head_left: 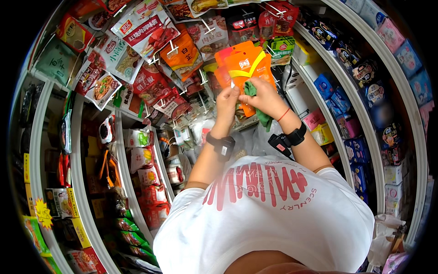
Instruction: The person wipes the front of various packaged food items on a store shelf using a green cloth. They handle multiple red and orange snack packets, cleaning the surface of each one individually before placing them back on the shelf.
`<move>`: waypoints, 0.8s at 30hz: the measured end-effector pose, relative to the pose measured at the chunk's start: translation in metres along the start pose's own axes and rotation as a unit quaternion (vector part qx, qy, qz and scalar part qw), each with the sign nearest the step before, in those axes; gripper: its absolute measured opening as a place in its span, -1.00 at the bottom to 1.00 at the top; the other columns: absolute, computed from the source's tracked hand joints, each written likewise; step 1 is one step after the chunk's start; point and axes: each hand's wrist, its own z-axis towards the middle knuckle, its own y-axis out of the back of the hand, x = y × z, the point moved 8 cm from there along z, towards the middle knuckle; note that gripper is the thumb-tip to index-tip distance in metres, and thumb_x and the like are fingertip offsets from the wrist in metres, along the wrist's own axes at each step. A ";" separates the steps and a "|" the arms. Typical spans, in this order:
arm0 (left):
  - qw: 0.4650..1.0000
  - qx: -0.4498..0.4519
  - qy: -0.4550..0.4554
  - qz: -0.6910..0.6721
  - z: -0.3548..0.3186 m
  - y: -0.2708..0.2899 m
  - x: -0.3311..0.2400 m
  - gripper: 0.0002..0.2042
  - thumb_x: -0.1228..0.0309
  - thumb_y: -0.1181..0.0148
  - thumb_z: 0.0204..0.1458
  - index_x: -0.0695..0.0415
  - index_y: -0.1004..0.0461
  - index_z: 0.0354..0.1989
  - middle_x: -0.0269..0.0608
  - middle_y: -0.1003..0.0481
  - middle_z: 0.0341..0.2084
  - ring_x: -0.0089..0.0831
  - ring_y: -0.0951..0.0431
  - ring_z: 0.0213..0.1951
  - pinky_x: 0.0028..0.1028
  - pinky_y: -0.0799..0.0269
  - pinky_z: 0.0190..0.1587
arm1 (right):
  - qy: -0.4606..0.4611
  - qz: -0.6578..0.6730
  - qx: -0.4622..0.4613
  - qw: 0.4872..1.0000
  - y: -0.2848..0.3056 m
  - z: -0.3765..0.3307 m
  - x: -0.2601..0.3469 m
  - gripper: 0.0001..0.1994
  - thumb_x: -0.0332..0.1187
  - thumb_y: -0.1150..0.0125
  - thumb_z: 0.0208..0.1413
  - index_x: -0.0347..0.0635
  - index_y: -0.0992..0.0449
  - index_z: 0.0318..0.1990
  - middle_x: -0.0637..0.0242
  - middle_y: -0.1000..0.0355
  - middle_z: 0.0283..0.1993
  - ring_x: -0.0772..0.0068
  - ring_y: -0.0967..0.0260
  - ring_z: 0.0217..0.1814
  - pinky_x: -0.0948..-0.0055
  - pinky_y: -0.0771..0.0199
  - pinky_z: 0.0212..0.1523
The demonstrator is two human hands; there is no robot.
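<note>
While both hands (246, 98) grip it, orange pouch (248, 68) upright, long axis vertical

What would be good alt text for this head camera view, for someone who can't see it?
Both hands hold orange snack packets hanging on a store rack; the right hand also grips a green cloth, and the left hand pinches the packets' lower edge. Shelves of colourful packaged food surround the person in a white T-shirt.

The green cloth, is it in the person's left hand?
No, the green cloth is gripped by the right hand, pressed against the orange packets.
</note>
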 end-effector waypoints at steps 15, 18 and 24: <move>0.988 -0.004 0.009 0.157 0.009 -0.005 0.002 -0.72 0.32 -0.14 0.13 0.23 -0.44 -0.57 -0.49 -0.33 -0.67 -0.74 -0.22 -0.58 -0.60 -0.13 -0.54 | 0.066 -0.047 -0.271 0.959 0.055 0.005 0.011 -0.64 -0.48 -0.22 -0.12 -0.22 -0.34 -0.11 0.14 -0.32 -0.12 0.06 -0.25 -0.02 0.27 -0.28 0.00; 0.993 -0.055 0.010 0.108 0.013 0.004 0.002 -0.74 0.34 -0.13 0.14 0.20 -0.45 -0.56 -0.50 -0.32 -0.67 -0.75 -0.22 -0.58 -0.63 -0.12 -0.54 | 0.149 0.013 -0.089 0.985 0.015 -0.001 0.032 -0.67 -0.62 -0.16 -0.22 -0.17 -0.39 -0.20 0.14 -0.33 -0.17 0.03 -0.27 -0.05 0.23 -0.30 -0.03; 0.989 -0.138 -0.043 0.000 0.024 0.039 -0.008 -0.75 0.30 -0.08 0.19 0.25 -0.50 -0.40 -0.39 -0.50 -0.44 -0.71 -0.39 -0.41 -0.65 -0.30 -0.31 | 0.018 -0.045 0.019 0.999 0.006 -0.008 -0.008 -0.71 -0.35 -0.26 -0.09 -0.22 -0.37 -0.21 0.11 -0.32 -0.22 0.02 -0.35 -0.16 0.26 -0.38 -0.13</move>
